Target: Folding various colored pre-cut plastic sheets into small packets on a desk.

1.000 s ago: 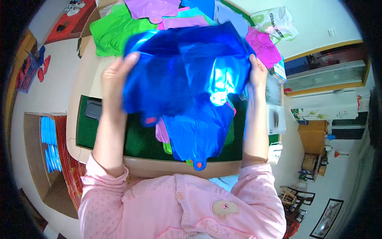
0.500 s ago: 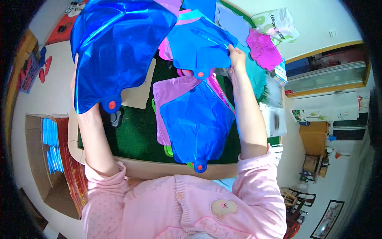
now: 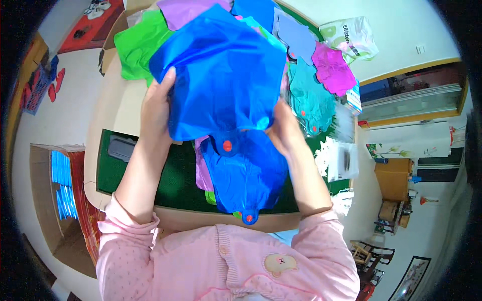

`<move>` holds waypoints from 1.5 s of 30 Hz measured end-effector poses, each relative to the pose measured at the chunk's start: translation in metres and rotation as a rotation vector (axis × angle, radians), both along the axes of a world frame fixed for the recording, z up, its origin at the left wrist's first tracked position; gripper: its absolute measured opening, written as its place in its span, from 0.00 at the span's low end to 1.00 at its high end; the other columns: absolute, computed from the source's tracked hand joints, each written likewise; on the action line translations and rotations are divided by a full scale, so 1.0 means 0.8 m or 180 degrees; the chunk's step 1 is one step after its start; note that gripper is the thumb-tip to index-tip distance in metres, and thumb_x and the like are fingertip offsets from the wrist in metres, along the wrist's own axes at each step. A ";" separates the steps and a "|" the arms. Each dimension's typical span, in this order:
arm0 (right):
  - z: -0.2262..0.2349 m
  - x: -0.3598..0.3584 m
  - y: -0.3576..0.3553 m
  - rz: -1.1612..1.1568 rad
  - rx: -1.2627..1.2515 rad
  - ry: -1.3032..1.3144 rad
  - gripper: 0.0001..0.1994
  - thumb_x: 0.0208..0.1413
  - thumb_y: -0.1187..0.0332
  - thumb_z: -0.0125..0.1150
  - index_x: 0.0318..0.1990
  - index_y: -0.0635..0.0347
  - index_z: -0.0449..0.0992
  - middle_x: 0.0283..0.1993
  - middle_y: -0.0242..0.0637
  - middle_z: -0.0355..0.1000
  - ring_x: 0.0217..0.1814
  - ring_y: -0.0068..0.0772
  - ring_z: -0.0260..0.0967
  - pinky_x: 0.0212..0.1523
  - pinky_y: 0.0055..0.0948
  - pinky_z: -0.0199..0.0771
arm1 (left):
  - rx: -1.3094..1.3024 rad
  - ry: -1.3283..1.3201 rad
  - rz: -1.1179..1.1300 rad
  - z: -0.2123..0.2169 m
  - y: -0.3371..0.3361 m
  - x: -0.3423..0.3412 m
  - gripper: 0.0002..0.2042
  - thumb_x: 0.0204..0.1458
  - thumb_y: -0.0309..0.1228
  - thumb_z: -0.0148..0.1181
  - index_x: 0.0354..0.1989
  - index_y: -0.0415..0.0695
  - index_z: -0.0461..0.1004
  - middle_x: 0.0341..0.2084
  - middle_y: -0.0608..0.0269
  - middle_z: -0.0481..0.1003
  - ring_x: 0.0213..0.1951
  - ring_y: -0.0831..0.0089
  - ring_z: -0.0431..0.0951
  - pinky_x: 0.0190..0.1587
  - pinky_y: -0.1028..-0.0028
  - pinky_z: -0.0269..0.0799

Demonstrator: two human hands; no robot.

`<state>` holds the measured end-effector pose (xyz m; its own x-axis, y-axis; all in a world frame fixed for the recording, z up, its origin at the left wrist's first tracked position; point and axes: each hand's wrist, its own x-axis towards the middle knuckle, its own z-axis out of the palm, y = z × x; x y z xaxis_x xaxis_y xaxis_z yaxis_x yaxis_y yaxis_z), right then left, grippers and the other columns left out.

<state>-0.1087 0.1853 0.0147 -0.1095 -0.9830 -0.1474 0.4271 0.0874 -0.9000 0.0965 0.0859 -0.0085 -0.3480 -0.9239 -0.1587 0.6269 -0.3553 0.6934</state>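
Between my hands hangs a flat, shiny blue plastic pouch (image 3: pixel 221 75) with a rounded, red-dotted tab at its lower edge. My left hand (image 3: pixel 158 103) is closed on its left edge, thumb on the front. At the lower right edge my right hand (image 3: pixel 285 125) is closed on it, with some fingers hidden behind. Below it, a second blue pouch (image 3: pixel 246 175) lies on a dark green mat (image 3: pixel 173 175), tab toward me. Parts of a lilac pouch (image 3: pixel 203 175) and a green one show under that pouch.
Toward the far left lie a green pouch (image 3: pixel 143 45) and a lilac one (image 3: pixel 193 12). Teal (image 3: pixel 311 95), grey-blue (image 3: pixel 296 37) and magenta (image 3: pixel 332 67) pouches spread over the far right. A dark grey case (image 3: pixel 122 148) is on the mat at left. A white bag (image 3: pixel 349 35) stands at the back.
My left hand has brought the blue pouch rightward to the middle. My right hand has come down and in from the lighter blue pouch to the held one's right edge.
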 end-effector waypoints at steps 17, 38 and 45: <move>-0.027 -0.191 -0.231 -0.1040 0.0195 0.0734 0.19 0.54 0.74 0.56 0.50 0.72 0.59 0.45 0.56 0.68 0.42 0.48 0.72 0.39 0.38 0.79 | -0.1321 -0.1236 -0.0190 -0.028 0.023 -0.026 0.12 0.53 0.23 0.54 0.47 0.38 0.68 0.42 0.58 0.71 0.46 0.70 0.73 0.45 0.74 0.70; -0.027 -0.041 0.105 0.0900 -0.0658 0.5093 0.23 0.46 0.67 0.62 0.53 0.55 0.69 0.60 0.47 0.59 0.62 0.49 0.56 0.60 0.40 0.57 | -0.4504 -0.4214 0.0030 -0.014 0.013 -0.056 0.13 0.43 0.26 0.57 0.41 0.43 0.72 0.45 0.55 0.68 0.51 0.57 0.65 0.50 0.63 0.65; -0.032 -0.053 0.155 0.0665 -0.0319 0.5071 0.25 0.48 0.65 0.61 0.55 0.55 0.66 0.60 0.47 0.59 0.62 0.50 0.56 0.60 0.41 0.57 | -0.4645 -0.4640 -0.1320 -0.032 0.062 -0.037 0.14 0.44 0.33 0.59 0.41 0.44 0.72 0.47 0.58 0.68 0.52 0.59 0.65 0.52 0.59 0.63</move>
<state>-0.1508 0.3092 -0.0105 0.0498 -0.9979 0.0424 -0.9143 -0.0627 -0.4002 0.0673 0.1356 -0.0338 -0.8402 -0.5201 0.1534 -0.4524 0.8283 0.3306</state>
